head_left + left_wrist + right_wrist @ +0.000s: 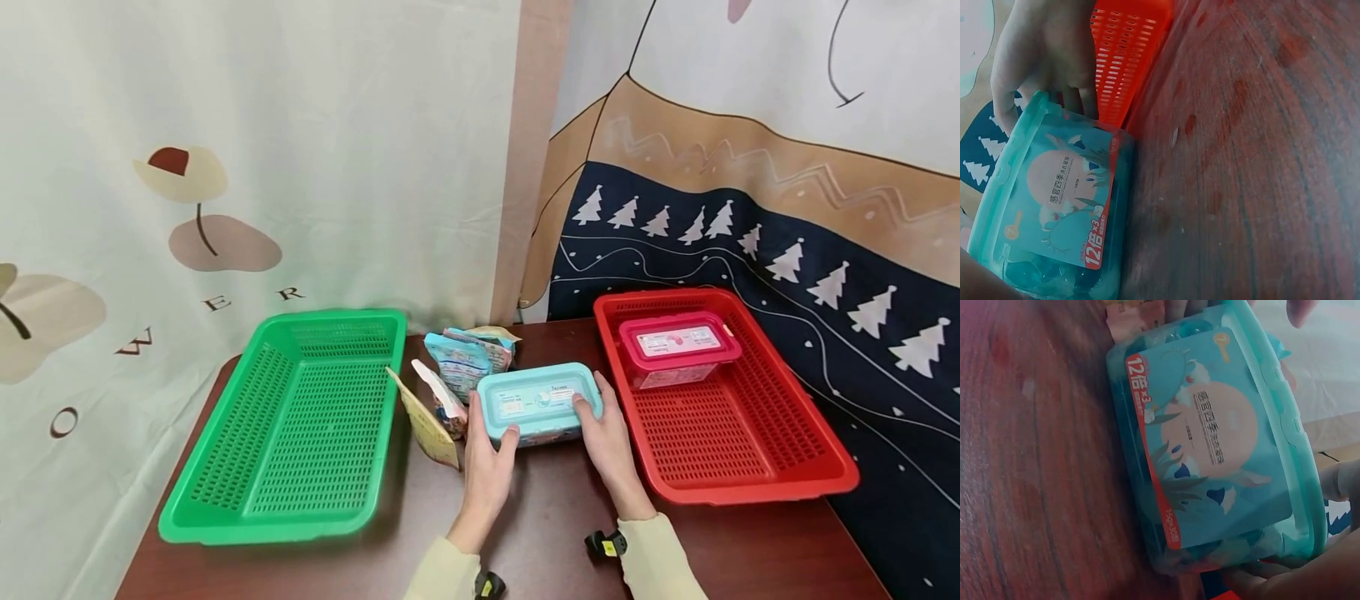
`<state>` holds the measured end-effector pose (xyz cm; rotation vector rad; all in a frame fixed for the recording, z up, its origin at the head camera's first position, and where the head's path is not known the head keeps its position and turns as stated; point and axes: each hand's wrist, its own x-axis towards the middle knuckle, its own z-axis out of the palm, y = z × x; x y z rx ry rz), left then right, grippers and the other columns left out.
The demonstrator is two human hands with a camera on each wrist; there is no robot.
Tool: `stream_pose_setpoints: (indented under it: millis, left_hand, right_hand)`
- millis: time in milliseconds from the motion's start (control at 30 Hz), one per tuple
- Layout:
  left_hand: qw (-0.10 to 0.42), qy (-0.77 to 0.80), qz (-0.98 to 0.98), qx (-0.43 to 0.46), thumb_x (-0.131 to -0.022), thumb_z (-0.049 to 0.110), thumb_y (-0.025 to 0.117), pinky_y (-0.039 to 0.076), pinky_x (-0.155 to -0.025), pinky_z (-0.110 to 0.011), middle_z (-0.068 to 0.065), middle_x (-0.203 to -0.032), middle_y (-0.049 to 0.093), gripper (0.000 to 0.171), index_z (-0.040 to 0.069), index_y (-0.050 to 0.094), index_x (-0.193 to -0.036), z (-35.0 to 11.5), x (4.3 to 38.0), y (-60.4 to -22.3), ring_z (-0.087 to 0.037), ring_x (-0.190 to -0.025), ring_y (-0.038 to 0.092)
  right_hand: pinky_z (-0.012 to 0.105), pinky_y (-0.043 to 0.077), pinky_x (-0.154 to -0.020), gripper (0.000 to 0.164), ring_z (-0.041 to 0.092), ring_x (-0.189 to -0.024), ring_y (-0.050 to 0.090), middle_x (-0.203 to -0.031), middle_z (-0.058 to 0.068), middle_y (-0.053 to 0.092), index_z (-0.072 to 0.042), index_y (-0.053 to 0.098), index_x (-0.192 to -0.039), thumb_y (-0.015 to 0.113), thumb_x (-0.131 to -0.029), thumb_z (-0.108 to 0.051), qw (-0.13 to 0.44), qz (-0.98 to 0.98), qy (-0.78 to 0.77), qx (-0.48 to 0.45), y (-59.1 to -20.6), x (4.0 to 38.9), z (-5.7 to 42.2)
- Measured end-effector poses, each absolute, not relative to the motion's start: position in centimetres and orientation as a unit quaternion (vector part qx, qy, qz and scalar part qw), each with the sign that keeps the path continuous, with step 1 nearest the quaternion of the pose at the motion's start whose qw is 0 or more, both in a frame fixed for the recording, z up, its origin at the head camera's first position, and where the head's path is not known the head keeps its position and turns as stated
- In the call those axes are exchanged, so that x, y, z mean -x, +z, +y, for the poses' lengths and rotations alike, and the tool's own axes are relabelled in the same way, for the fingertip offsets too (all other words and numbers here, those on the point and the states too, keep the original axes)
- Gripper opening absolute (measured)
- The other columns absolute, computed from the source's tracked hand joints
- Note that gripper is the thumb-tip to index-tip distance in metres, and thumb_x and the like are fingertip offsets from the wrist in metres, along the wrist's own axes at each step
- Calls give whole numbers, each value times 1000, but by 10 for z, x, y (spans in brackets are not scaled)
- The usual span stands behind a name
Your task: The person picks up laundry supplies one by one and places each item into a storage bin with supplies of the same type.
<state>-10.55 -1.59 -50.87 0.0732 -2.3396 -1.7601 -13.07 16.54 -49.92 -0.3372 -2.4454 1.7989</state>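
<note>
A clear plastic box of laundry pods with a light-blue lid (536,398) is between my two hands. My left hand (487,475) grips its left end, with the thumb at the lid's front edge. At the opposite end my right hand (611,437) holds on, its thumb over the lid. The wrist views show the box's blue and pink front label (1063,194) and the pods inside. Beside my left fingers stand a yellow packet (429,425), a white-topped packet (442,396) and blue pouches (459,362).
To the left is a green perforated basket (273,527) with nothing inside. A red basket (750,493) on the right holds a similar box with a pink lid (678,340) near its back. Curtains (390,167) hang behind the dark wooden table (551,533).
</note>
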Motion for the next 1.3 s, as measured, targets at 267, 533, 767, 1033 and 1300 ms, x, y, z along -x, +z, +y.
stream_pose_setpoints:
  millis: [267, 533, 767, 1033, 1300]
  left_hand:
    - [115, -615, -778, -46, -94, 15, 64, 26, -121, -54, -19, -166, 31, 78, -2, 28, -161, -10, 105, -506, -32, -153, 28]
    - [108, -627, -770, -52, -94, 15, 63, 24, -121, -55, -22, -165, 31, 76, -4, 29, -160, -10, 101, -501, -34, -153, 27]
    - [114, -639, -759, -45, -95, 13, 63, 24, -121, -55, -21, -166, 29, 76, -3, 29, -161, -12, 96, -488, -33, -154, 25]
    - [119, -649, -751, -30, -96, 13, 63, 25, -122, -42, -17, -167, 28, 76, 5, 28, -163, -13, 89, -469, -28, -155, 23]
    - [125, -671, -731, -10, -96, 10, 63, 25, -114, -15, -15, -168, 27, 75, 6, 28, -163, -13, 85, -457, -24, -154, 25]
  right_hand:
    - [51, 24, -123, 65, 34, -151, 32, -164, 21, 32, 1, 27, -161, 56, -106, -17, 53, -802, 585, 107, -497, 125, 164]
    - [51, 25, -123, 65, 34, -151, 31, -164, 21, 32, 2, 28, -161, 56, -105, -16, 50, -798, 590, 113, -491, 117, 164]
    - [51, 26, -123, 66, 33, -151, 32, -165, 19, 31, -1, 27, -162, 56, -105, -15, 54, -788, 604, 106, -479, 110, 164]
    - [49, 28, -122, 68, 32, -152, 30, -167, 16, 28, -4, 23, -164, 56, -105, -16, 56, -783, 611, 104, -458, 101, 164]
    - [45, 33, -118, 71, 30, -150, 34, -167, 13, 30, -7, 23, -165, 59, -105, -16, 66, -774, 622, 93, -442, 94, 166]
